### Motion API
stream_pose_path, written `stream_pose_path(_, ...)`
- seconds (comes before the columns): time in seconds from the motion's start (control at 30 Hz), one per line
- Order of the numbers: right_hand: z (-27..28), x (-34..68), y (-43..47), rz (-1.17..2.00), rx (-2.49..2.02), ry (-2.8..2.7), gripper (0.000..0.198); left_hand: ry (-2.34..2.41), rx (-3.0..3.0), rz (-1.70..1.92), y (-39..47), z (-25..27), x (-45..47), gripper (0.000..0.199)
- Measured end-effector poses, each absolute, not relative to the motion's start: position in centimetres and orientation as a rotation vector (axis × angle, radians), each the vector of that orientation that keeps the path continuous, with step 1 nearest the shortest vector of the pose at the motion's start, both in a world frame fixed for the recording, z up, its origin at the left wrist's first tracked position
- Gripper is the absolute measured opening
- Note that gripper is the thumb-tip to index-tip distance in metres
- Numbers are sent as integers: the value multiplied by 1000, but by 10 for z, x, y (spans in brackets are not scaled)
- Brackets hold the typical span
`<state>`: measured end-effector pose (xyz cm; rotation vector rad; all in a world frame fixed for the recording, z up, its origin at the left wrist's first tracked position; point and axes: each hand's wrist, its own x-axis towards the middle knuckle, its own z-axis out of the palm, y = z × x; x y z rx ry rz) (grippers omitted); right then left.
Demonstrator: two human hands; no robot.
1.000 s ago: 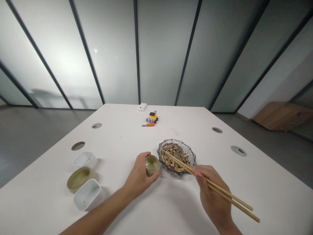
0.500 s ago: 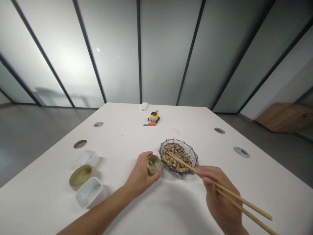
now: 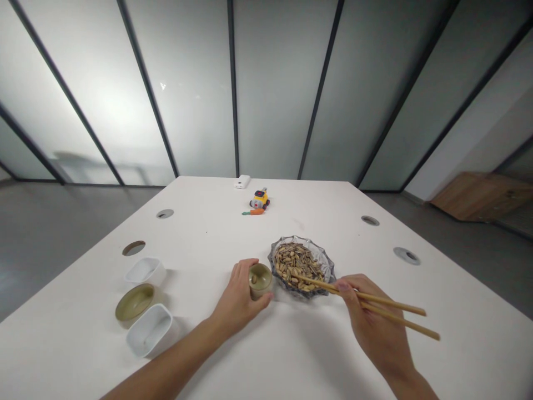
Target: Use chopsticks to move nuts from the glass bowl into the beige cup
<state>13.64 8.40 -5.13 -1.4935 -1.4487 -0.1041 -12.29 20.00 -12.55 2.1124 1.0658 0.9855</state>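
Observation:
My left hand [image 3: 242, 293] is wrapped round a small olive-green cup [image 3: 263, 286] standing on the table, with a little nut or seed inside. In my right hand [image 3: 375, 322] is a pair of wooden chopsticks [image 3: 391, 303], their tips reaching into a scalloped glass bowl [image 3: 328, 263]. Sunflower seeds [image 3: 300, 258] and paler nuts, which look like pistachios or peanuts, fill that bowl. It stands just right of the cup. Whether the chopstick tips pinch anything I cannot make out.
To the left stand two white dishes [image 3: 160, 332] with an olive-green bowl [image 3: 132, 304] between them. Farther back on the white table [image 3: 225, 239] lie a toy vehicle [image 3: 260, 199], an orange-handled toy screwdriver [image 3: 254, 211] and a white box-like device [image 3: 242, 181]. Round holes pierce both sides.
My right hand has turned the chopsticks flatter, and their tips have moved from the bowl's upper left toward its lower middle. My left hand still holds the cup. The view has shifted slightly.

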Motion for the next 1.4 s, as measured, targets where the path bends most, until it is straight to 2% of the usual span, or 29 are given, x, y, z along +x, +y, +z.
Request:
stream_pose_path(0.33, -57, 137, 82, -173, -1411, -1448, 41, 1058, 2115, 973, 200, -123, -123, 63)
stream_pose_path(0.73, -68, 136, 86, -176, -1351, -1517, 34, 1047, 2135, 989, 199, -122, -121, 63)
stream_pose_path(1.4, -73, 139, 88, -161, -1398, -1466, 40, 1048, 2136, 971, 199, -121, -121, 63)
